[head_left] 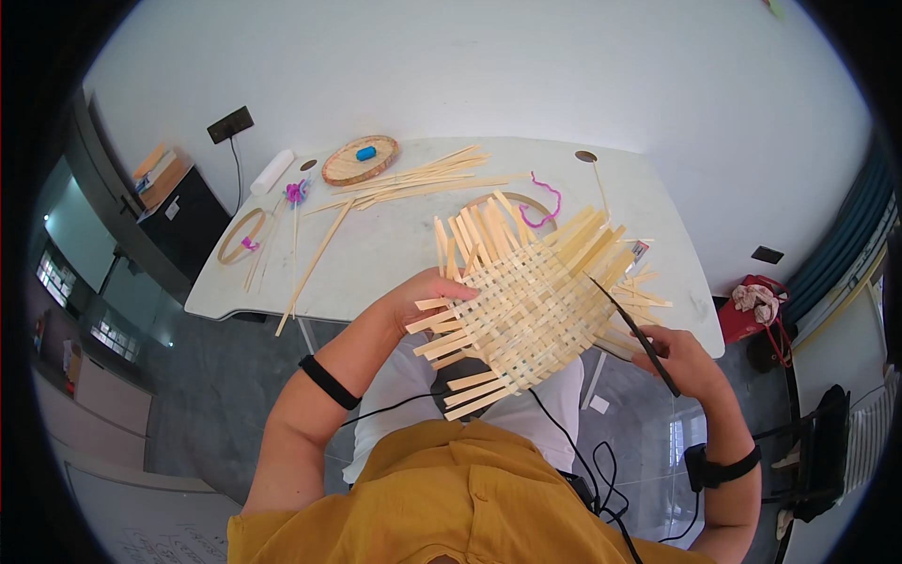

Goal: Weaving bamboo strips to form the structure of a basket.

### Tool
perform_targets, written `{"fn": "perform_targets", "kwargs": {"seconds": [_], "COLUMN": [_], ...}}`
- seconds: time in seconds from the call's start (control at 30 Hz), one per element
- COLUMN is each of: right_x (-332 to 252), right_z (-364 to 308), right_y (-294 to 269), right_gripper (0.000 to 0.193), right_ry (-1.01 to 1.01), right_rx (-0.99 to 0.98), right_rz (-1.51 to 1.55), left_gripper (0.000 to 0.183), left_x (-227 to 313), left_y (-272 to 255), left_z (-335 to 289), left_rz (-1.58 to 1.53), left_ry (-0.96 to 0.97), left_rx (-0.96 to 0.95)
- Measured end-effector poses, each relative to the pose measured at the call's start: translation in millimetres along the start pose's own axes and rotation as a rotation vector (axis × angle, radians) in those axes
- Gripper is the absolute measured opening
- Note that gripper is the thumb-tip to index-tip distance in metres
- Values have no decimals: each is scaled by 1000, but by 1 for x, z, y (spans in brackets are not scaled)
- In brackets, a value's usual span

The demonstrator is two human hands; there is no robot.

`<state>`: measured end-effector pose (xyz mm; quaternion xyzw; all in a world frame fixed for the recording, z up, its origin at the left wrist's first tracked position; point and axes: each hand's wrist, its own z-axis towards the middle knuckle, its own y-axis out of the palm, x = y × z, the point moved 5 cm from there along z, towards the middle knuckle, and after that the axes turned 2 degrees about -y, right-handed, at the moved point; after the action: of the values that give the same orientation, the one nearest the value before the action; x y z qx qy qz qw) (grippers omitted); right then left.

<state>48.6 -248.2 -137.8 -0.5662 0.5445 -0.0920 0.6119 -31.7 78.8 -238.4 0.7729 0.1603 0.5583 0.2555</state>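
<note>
A woven panel of pale bamboo strips is held up in front of me, tilted, over the near edge of the table. Loose strip ends stick out around its sides. At its left edge, my left hand grips it, with the thumb on top and the other fingers mostly hidden. A slim black pointed tool sits in the closed fingers of my right hand. Its tip reaches the right part of the weave; whether it touches the strips, I cannot tell.
On the white table lie several loose bamboo strips, a round woven tray with a blue roll, a bamboo hoop and purple yarn. Black cables hang beside my legs. A red bag stands at right.
</note>
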Motion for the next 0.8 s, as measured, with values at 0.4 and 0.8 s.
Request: {"fn": "perform_targets", "kwargs": {"seconds": [0.4,0.8], "right_x": [-24,-11], "right_z": [3,2], "right_y": [-1,2], "right_gripper": [46,41], "right_ry": [-40,40], "right_rx": [-4,40], "right_rz": [-90,60], "left_gripper": [49,52], "left_x": [2,0], "left_y": [11,9], "left_z": [-5,1], "left_rz": [45,33], "left_ry": [18,6], "left_rx": [-19,-45]}}
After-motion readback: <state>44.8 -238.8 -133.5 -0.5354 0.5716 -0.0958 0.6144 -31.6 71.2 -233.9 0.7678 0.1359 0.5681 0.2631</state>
